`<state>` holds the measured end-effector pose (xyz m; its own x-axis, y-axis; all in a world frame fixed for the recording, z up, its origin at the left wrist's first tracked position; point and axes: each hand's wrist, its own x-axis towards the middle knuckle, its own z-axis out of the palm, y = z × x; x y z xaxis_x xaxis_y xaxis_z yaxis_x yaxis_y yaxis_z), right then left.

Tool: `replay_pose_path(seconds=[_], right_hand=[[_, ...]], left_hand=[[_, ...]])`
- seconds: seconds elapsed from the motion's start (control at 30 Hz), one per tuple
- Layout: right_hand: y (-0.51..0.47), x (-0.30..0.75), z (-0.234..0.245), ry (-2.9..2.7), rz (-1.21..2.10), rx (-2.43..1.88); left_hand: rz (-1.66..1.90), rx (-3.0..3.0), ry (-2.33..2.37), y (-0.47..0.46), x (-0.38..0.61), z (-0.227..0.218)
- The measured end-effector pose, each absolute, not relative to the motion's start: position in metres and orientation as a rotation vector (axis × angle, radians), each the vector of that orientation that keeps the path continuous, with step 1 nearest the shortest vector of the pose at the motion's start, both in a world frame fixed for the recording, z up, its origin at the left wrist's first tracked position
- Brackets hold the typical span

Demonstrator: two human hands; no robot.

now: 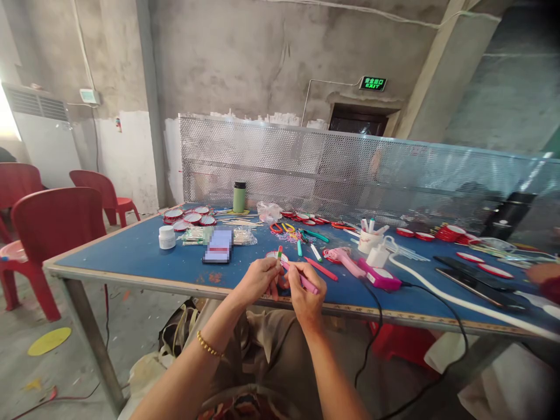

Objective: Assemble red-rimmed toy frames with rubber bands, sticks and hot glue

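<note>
My left hand point(259, 279) is closed, pinching a small thin stick point(279, 253) that shows green and red and stands upright from the fingertips. In my right hand point(308, 298) is a pink marker point(308, 284), gripped like a pen with its tip pointing at the left hand. The two hands nearly meet over the table's front edge, and the fingers hide the lower end of the stick. Just behind them lies a red marker point(324, 270). A white marker with a green end point(315, 252) and a teal one point(300, 248) rest farther back.
The blue table point(144, 256) holds a phone point(219, 245), a white jar point(167, 237), a green bottle point(239, 197) and red-rimmed discs point(192, 218). Rightward are pliers point(315, 235), a pink tool point(347, 261), a magenta box point(380, 278) and a cup point(370, 241). Cables hang over the front edge.
</note>
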<state>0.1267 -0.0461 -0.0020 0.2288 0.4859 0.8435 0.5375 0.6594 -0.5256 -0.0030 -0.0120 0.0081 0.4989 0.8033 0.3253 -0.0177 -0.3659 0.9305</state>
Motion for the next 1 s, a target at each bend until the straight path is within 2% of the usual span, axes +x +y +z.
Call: replay_pose_path(seconds=[1.0], right_hand=[[-0.0440, 0.1279, -0.0047, -1.370, -0.044, -0.932]], left_hand=[[1.013, 1.724, 0.671, -0.0136, -0.0033, 0.0098]])
